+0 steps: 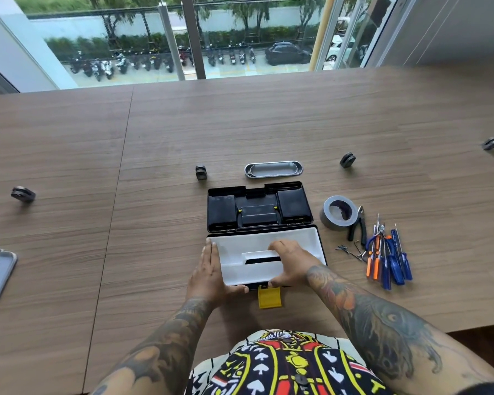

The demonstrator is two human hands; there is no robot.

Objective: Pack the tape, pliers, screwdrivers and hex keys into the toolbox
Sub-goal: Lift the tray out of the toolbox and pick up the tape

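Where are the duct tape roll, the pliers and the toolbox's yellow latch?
duct tape roll (329, 220), head view, grey outer wall.
pliers (360, 219), head view, just below the pivot.
yellow latch (269, 297), head view, middle of its flap.

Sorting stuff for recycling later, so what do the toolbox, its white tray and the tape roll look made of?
Toolbox: probably moulded black plastic, faint sheen. White tray: smooth glossy plastic, seemingly. Tape roll: dull grey, likely cloth duct tape.
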